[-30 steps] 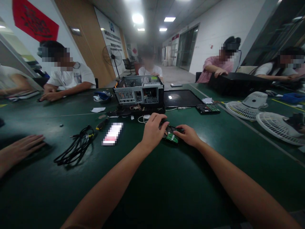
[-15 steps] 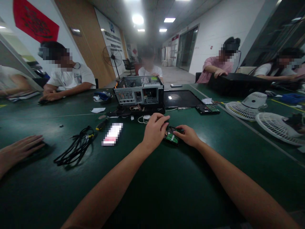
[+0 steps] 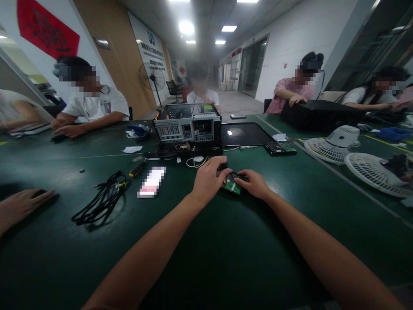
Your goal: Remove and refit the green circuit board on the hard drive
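A small hard drive (image 3: pixel 232 186) lies on the green table, its green circuit board facing up. My left hand (image 3: pixel 209 176) is closed on its left side, thumb toward me and fingers curled over the far edge. From the opposite side my right hand (image 3: pixel 254 183) grips the drive's right edge, with the thumb on top. Part of the drive is hidden under my fingers.
Beyond the drive stands an open computer case (image 3: pixel 187 127), beside a flat black panel (image 3: pixel 247 133). A second hard drive (image 3: pixel 280 148) and white fan parts (image 3: pixel 374 172) lie right. Left are a phone (image 3: pixel 152 181), screwdriver (image 3: pixel 137 169), cable coil (image 3: pixel 103 198) and another person's hand (image 3: pixel 26 206).
My left hand's raised fingers have lowered toward the hard drive. My right hand stays on its edge. The other person's hand at left has shifted slightly left and down.
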A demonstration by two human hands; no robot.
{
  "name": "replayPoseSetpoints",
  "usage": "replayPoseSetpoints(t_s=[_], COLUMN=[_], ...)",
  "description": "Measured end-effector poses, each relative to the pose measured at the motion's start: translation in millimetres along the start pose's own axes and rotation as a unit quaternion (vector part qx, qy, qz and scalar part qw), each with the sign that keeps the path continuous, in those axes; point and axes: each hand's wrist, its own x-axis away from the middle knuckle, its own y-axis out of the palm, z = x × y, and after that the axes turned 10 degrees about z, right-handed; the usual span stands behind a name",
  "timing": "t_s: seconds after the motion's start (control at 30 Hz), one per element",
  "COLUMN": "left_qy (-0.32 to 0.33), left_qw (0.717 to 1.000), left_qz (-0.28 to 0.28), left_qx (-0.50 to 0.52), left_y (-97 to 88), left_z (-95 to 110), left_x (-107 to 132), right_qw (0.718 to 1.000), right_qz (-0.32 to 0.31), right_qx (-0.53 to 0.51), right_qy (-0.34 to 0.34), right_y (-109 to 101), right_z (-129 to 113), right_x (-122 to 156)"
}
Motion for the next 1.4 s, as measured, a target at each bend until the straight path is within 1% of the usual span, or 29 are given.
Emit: replayPoseSetpoints(t_s=[0.13, 0.27, 0.43, 0.53, 0.8, 1.0, 1.13, 1.4], left_qy=[-0.010, -0.015, 0.015, 0.038, 0.038, 0.053, 0.049, 0.012], left_qw=[1.000, 1.000, 1.000, 0.999, 0.999, 0.999, 0.998, 1.000], left_qz=[0.009, 0.006, -0.009, -0.004, 0.013, -0.014, -0.030, 0.011], left_qx=[-0.002, -0.003, -0.007, -0.003, -0.034, 0.002, 0.028, 0.016], left_y=[2.0, 3.1, 0.4, -1.6, -0.5, -1.6, -1.2, 1.3], left_z=[-1.8, -2.1, 1.6, 3.9, -0.3, 0.9, 2.1, -1.6], left_x=[1.5, 2.4, -0.3, -2.0, -0.4, -2.8, -2.8, 0.0], right_qw=[1.000, 1.000, 1.000, 1.000, 1.000, 1.000, 1.000, 1.000], right_qz=[0.002, 0.003, 0.006, 0.006, 0.005, 0.009, 0.008, 0.001], right_qx=[-0.001, -0.006, -0.002, 0.002, 0.006, 0.004, -0.009, 0.000], right_qy=[-0.001, 0.003, 0.001, -0.004, -0.003, -0.002, -0.003, -0.002], right_y=[-0.4, -0.7, 0.7, 1.5, 0.8, 1.0, 0.8, -0.6], right_z=[-0.6, -1.6, -0.2, 1.1, 0.7, 0.7, 0.2, -1.2], right_x=[0.1, 0.8, 1.1, 0.8, 0.5, 0.9, 1.4, 0.9])
